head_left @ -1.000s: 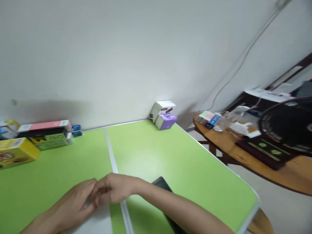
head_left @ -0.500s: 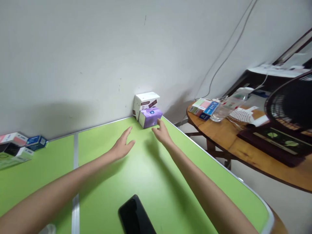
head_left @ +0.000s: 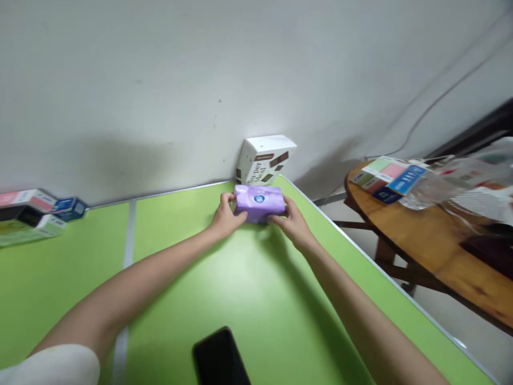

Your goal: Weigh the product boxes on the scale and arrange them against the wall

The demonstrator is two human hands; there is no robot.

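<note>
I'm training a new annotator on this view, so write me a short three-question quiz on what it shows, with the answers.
1. True or false: the left hand and the right hand are both on the purple pack, one at each end.

2. Fill in the colour: the box with brown print behind the purple pack is mainly ____.

3. Where on the green table does the black phone lie?
A) behind the box with brown print
B) nearer the camera than the purple pack
C) under the left hand

Key: 1 true; 2 white; 3 B
</note>
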